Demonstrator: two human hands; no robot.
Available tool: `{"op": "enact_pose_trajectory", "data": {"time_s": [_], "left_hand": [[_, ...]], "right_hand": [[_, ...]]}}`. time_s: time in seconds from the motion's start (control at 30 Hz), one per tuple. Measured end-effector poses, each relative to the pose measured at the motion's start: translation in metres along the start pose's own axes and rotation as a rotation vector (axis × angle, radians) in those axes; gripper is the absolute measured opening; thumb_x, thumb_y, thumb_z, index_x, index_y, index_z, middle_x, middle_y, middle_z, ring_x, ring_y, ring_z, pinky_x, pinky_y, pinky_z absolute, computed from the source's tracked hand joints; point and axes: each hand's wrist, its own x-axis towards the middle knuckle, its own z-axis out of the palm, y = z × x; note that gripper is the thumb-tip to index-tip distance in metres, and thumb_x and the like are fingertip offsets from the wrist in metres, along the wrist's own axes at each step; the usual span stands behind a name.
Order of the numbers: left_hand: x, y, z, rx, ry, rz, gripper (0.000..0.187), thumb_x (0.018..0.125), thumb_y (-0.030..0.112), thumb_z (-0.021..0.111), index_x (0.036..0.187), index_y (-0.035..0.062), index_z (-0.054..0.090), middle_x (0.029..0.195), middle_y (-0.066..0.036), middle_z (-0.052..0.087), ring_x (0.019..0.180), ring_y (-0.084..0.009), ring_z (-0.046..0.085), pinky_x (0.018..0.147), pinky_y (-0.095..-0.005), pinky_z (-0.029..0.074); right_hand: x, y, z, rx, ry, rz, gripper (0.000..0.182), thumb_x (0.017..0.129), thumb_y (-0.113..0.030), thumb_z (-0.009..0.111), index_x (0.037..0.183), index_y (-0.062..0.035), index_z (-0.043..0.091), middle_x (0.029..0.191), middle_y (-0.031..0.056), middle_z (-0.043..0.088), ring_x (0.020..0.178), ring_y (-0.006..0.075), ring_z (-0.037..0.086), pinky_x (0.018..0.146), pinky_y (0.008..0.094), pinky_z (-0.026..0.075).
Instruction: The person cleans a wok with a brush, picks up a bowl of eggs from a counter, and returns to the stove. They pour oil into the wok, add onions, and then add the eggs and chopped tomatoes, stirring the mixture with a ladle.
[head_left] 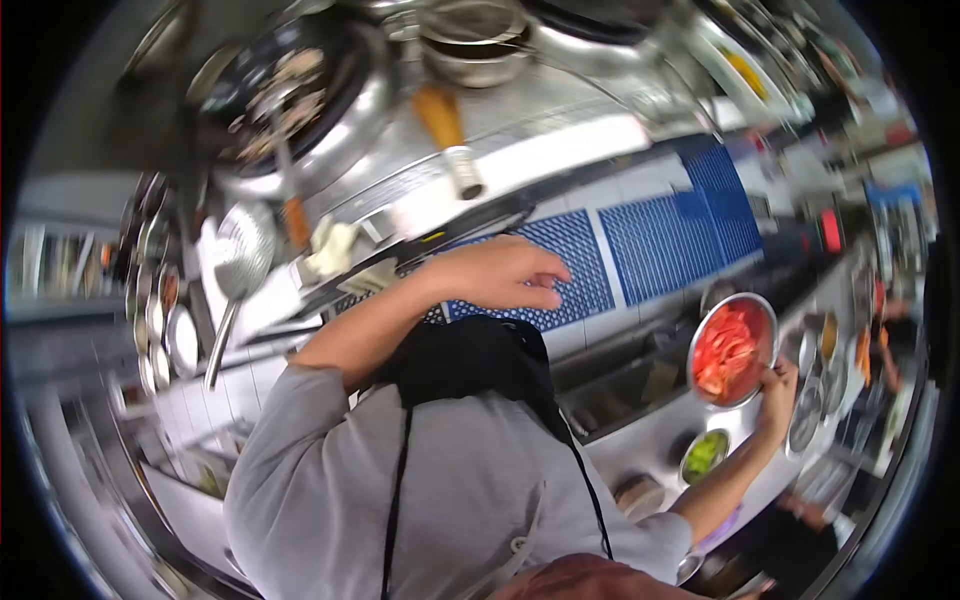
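Observation:
My right hand (777, 392) reaches out to the right and grips the rim of a round metal bowl (765, 315) filled with red sliced food (725, 350). The bowl rests on a steel counter among other containers. My left hand (495, 273) hovers in front of my chest, arm bent, fingers loosely curled, and it holds nothing. Below it is my grey shirt and black apron (470, 360).
A wok with food (285, 95) sits on the stove at top left, a wooden-handled tool (447, 125) beside it. A perforated skimmer (243, 255) hangs at left. Blue floor mats (660, 235) lie below. A small bowl of greens (705, 455) and several metal containers (815, 405) line the counter.

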Motion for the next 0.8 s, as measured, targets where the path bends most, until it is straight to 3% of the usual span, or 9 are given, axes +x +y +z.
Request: {"op": "enact_pose_trajectory", "data": {"time_s": [0.1, 0.13, 0.2, 0.23, 0.4, 0.53, 0.63, 0.73, 0.8], "left_hand": [[-0.05, 0.001, -0.005, -0.263, 0.183, -0.053, 0.043, 0.098, 0.034, 0.062, 0.127, 0.0019, 0.062, 0.109, -0.015, 0.07, 0.098, -0.0213, 0.069, 0.086, -0.0337, 0.054], [-0.068, -0.006, -0.005, -0.211, 0.271, -0.01, 0.048, 0.1, 0.035, 0.06, 0.137, 0.0052, 0.055, 0.109, -0.011, 0.07, 0.097, -0.0185, 0.067, 0.082, -0.0316, 0.055], [-0.12, 0.002, -0.014, -0.644, 0.38, -0.137, 0.058, 0.1, 0.034, 0.06, 0.148, 0.0092, 0.041, 0.112, -0.011, 0.067, 0.099, -0.0185, 0.067, 0.076, -0.0296, 0.056], [-0.143, -0.002, -0.016, -0.637, 0.469, -0.091, 0.066, 0.101, 0.045, 0.055, 0.151, 0.0072, 0.034, 0.111, -0.015, 0.066, 0.085, -0.0183, 0.067, 0.066, -0.029, 0.059], [-0.264, -0.022, -0.028, -0.963, 1.046, -0.011, 0.083, 0.089, 0.052, 0.059, 0.151, 0.0058, 0.028, 0.132, -0.021, 0.054, 0.095, -0.0274, 0.071, 0.054, -0.0357, 0.063], [-0.347, -0.037, -0.018, -1.041, 1.254, -0.175, 0.064, 0.089, 0.01, 0.058, 0.147, 0.0038, 0.032, 0.131, -0.019, 0.056, 0.088, -0.0252, 0.072, 0.06, -0.0361, 0.064], [-0.386, -0.056, -0.009, -1.223, 1.527, -0.184, 0.06, 0.082, -0.006, 0.053, 0.141, -0.004, 0.04, 0.125, -0.017, 0.061, 0.114, -0.0242, 0.063, 0.095, -0.0396, 0.055], [-0.426, -0.098, -0.016, -1.134, 1.648, -0.148, 0.069, 0.078, -0.011, 0.049, 0.145, 0.0019, 0.035, 0.131, -0.015, 0.056, 0.111, -0.0246, 0.064, 0.083, -0.0361, 0.06], [-0.436, -0.122, -0.026, -0.723, 1.845, -0.254, 0.072, 0.077, -0.012, 0.047, 0.146, 0.0027, 0.034, 0.134, -0.016, 0.054, 0.113, -0.0251, 0.062, 0.081, -0.0323, 0.059]], "right_hand": [[0.018, -0.1, 0.115, 0.048, -0.21, -0.234, 0.031, 0.075, -0.019, 0.065, 0.097, 0.0019, 0.072, 0.085, -0.0001, 0.068, 0.076, 0.0063, 0.056, 0.069, 0.0225, 0.043], [0.022, -0.132, 0.153, -0.006, -0.277, -0.308, 0.031, 0.076, -0.019, 0.065, 0.097, 0.0032, 0.071, 0.086, 0.0, 0.068, 0.076, 0.0065, 0.056, 0.069, 0.0228, 0.043], [0.021, -0.19, 0.234, 0.071, -0.398, -0.385, 0.025, 0.077, -0.01, 0.066, 0.095, 0.0067, 0.07, 0.081, 0.0004, 0.067, 0.075, 0.008, 0.055, 0.068, 0.0244, 0.043], [0.019, -0.217, 0.273, 0.13, -0.469, -0.392, 0.023, 0.079, -0.009, 0.066, 0.096, 0.0063, 0.071, 0.081, 0.0009, 0.068, 0.074, 0.0081, 0.055, 0.068, 0.0241, 0.043], [-0.007, -0.319, 0.438, 0.298, -0.706, -0.443, 0.019, 0.083, -0.009, 0.066, 0.095, 0.0053, 0.071, 0.081, 0.0018, 0.068, 0.073, 0.0073, 0.057, 0.066, 0.0243, 0.046], [-0.026, -0.367, 0.524, 0.197, -1.036, -0.459, 0.034, 0.092, -0.032, 0.071, 0.101, 0.0016, 0.072, 0.08, 0.0029, 0.069, 0.069, 0.0065, 0.062, 0.057, 0.0198, 0.048], [-0.042, -0.376, 0.56, 0.379, -1.145, -0.373, 0.037, 0.096, -0.031, 0.066, 0.114, 0.002, 0.069, 0.089, 0.0059, 0.071, 0.069, 0.0086, 0.064, 0.057, 0.0218, 0.052], [-0.05, -0.373, 0.574, 0.406, -1.143, -0.356, 0.037, 0.098, -0.028, 0.064, 0.12, 0.0019, 0.067, 0.095, 0.0077, 0.072, 0.07, 0.009, 0.064, 0.058, 0.022, 0.053], [-0.041, -0.36, 0.576, 0.36, -1.121, -0.386, 0.036, 0.099, -0.026, 0.062, 0.121, 0.0021, 0.066, 0.097, 0.0089, 0.072, 0.071, 0.0092, 0.064, 0.059, 0.022, 0.053]]}}
